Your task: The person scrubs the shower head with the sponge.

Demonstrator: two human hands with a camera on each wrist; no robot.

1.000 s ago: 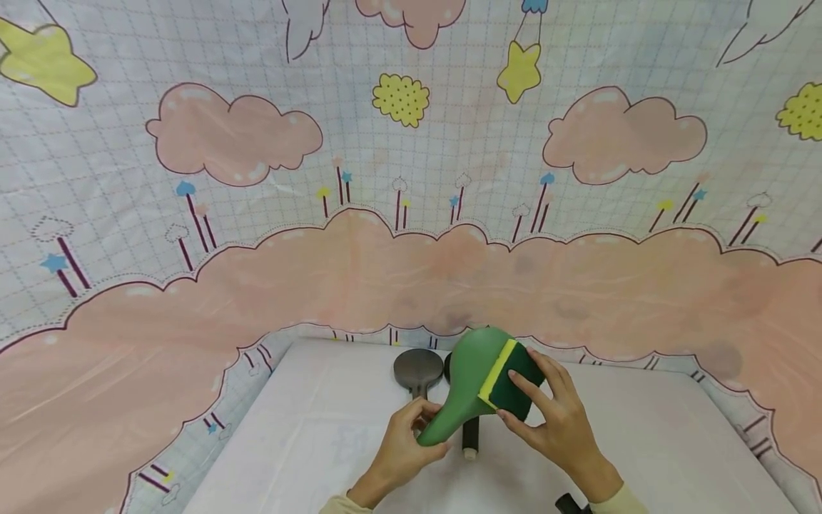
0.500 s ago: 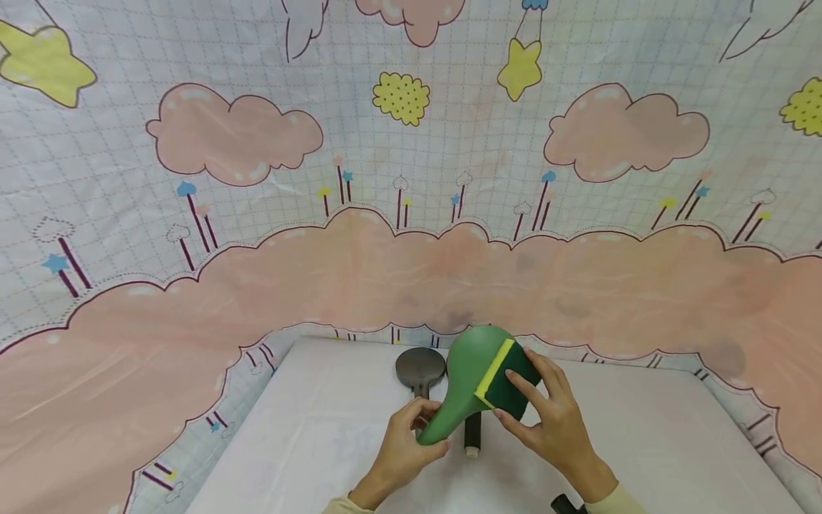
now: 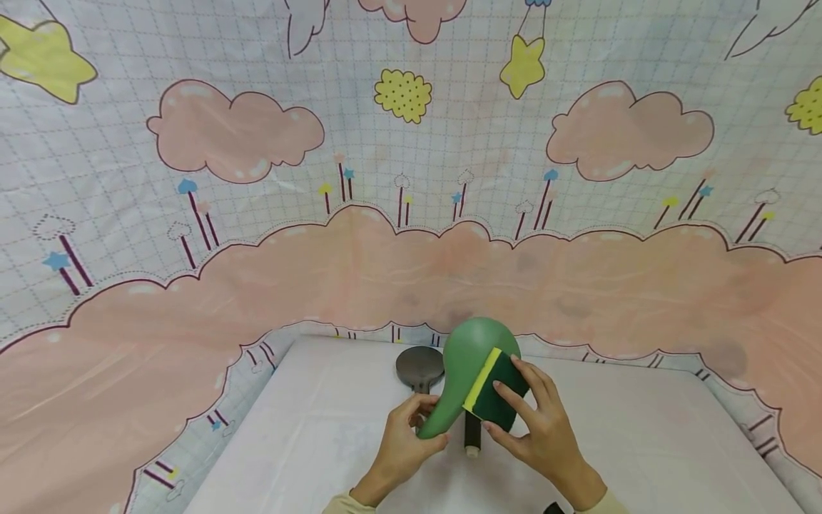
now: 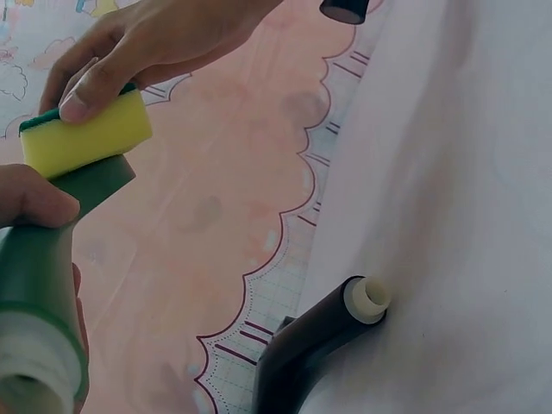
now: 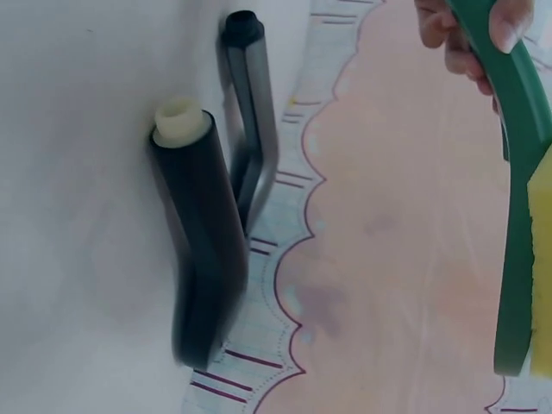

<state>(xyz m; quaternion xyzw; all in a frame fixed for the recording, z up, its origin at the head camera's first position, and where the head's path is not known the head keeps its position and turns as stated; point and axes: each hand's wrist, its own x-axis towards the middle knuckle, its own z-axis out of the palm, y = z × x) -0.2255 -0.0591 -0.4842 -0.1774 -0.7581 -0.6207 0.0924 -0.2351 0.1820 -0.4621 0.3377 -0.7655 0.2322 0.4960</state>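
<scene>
A green handheld shower head (image 3: 474,339) is raised over the white table, its round head upward. My left hand (image 3: 406,446) grips it by the handle, near the hollow pale connector end that shows in the left wrist view. My right hand (image 3: 546,428) holds a sponge (image 3: 499,394), yellow with a dark green scouring side, between thumb and fingers. The sponge's yellow side lies against the shower head, while my fingertips rest on the green side. In the right wrist view the yellow sponge (image 5: 542,267) sits along the green shower head (image 5: 516,121).
A grey shower head (image 3: 420,366) lies at the table's back, left of the green one. A black shower head's handle (image 3: 472,432) with a pale end shows between my hands. Part of a black object (image 3: 554,508) shows by my right wrist. Patterned cloth (image 3: 289,285) hangs behind the table.
My right hand and the sponge have slid left and slightly down across the shower head. The shower head has turned a little more upright; my left hand keeps its grip.
</scene>
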